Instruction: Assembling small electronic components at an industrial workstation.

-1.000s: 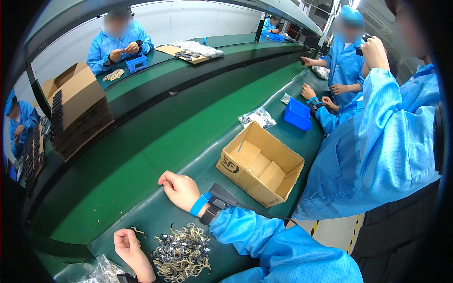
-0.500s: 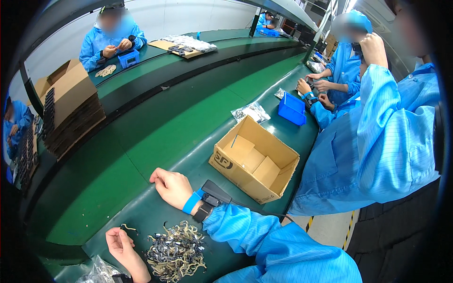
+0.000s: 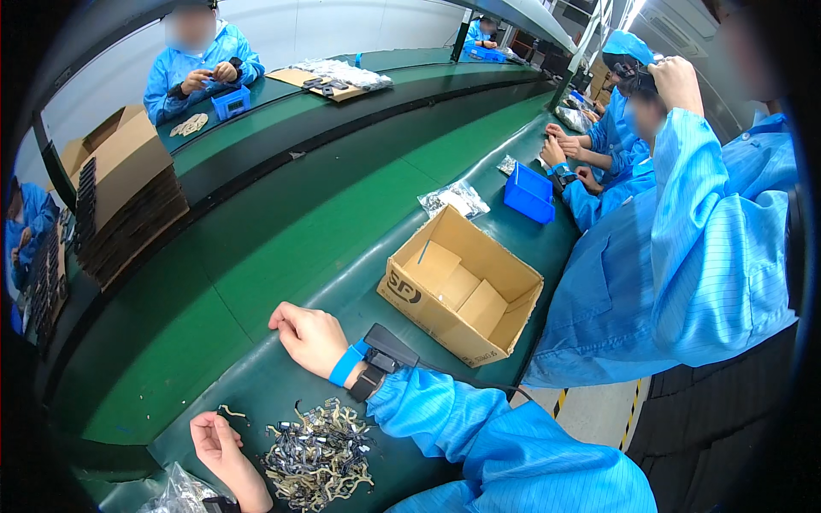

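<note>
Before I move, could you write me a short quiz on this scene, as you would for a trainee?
1. Which of these is nearest the left hand? (a) cardboard box (b) single loose cable (c) blue plastic bin

2. True or false: the cable heap lies inside the cardboard box.

3. Which hand's wrist wears the blue band?

Key: 1. b. 2. False: the cable heap lies on the green bench, outside the open cardboard box. 3. The right hand's.
</note>
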### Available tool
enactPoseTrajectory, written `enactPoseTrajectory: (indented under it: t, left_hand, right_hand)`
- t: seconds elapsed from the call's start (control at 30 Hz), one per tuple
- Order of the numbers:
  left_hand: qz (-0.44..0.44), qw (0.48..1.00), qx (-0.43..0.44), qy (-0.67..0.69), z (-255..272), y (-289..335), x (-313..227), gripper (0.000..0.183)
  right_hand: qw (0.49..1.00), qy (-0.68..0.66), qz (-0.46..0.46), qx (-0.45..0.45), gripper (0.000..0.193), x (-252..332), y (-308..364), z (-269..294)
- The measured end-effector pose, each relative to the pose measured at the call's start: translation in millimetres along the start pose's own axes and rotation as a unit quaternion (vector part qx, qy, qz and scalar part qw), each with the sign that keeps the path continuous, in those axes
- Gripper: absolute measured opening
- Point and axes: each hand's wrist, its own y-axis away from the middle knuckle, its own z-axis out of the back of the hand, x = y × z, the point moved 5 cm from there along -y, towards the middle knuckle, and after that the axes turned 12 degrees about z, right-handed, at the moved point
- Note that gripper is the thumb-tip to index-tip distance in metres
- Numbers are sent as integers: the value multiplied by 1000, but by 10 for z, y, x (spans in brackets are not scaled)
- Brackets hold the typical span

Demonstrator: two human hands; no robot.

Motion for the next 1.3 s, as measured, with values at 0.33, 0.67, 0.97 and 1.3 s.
enactPoseTrajectory:
  t: [0.33,0.67,0.97,1.3]
  left_hand:
    - [0,1000,-4,-6,2,44,-17,9]
    - [17,999,-31,-16,88,-1,2,6]
    - [18,1000,11,-16,-24,11,16,8]
    - [0,1000,12,25,-34,64,-16,8]
  right_hand:
    - [1000,-1,2,-5,12,16,35,-4]
    - [1000,2,1,17,14,-12,-2,-137]
    - [999,-27,-26,27,14,-244,15,-67]
    - [991,-121,-7,64,12,-531,60,-117]
